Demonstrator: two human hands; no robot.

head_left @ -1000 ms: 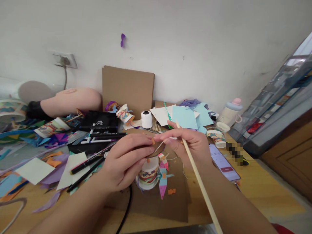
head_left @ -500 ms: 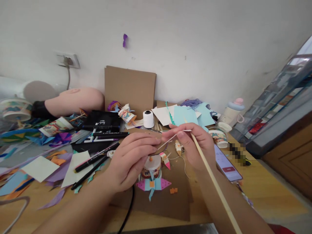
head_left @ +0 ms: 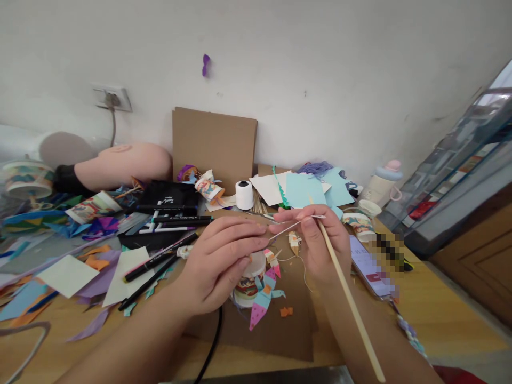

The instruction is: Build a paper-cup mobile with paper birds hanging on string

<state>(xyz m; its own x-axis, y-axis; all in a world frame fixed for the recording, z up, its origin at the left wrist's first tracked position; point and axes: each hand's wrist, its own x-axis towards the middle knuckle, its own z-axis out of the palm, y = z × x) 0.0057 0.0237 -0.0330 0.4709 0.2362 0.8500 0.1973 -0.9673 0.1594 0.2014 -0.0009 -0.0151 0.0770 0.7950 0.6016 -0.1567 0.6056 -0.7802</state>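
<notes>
My left hand [head_left: 224,261] is closed, its fingertips pinching one end of a thin white string [head_left: 285,230]. That string runs across to my right hand [head_left: 326,240], which grips a long wooden stick [head_left: 348,296] and the string between thumb and fingers. The stick slants down toward the lower right. Just below my left fingertips is a patterned paper cup [head_left: 245,290], partly hidden by the hand. Beside it is a pink and blue folded paper figure [head_left: 263,300], tilted. Two smaller paper figures, one orange and white [head_left: 294,241], lie between my hands.
Brown cardboard [head_left: 276,333] lies under the cup. Markers [head_left: 160,256] and paper scraps [head_left: 68,274] cover the left side. A white thread spool [head_left: 244,195] stands at the back. On the right are a phone [head_left: 370,272], another cup [head_left: 359,226] and a bottle [head_left: 382,184].
The pink and blue paper figure has swung from level to a steep slant and moved right. My right hand has shifted slightly right with the stick, whose upper tip now shows above the fingers.
</notes>
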